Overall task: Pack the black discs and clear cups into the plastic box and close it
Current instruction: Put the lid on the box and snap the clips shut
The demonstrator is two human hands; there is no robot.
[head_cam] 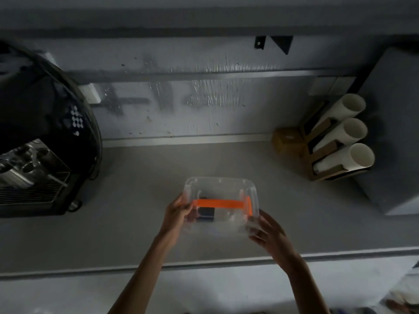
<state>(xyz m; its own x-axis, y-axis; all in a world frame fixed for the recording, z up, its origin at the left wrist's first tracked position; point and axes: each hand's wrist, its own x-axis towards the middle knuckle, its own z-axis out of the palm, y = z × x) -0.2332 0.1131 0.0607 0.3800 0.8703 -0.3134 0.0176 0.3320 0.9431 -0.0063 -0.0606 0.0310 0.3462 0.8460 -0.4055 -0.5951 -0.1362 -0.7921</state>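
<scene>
2 hands (223,220) gripping 1 plastic box (221,196)

Grey counter (140,223): plastic box (221,200), coffee machine (38,141), cup holder (335,141) w/ white cups.

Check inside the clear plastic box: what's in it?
Through the plastic box, a dark object shows under the orange handle. Clear cups can't be made out; blur, glare and both hands hide the rest.
</scene>
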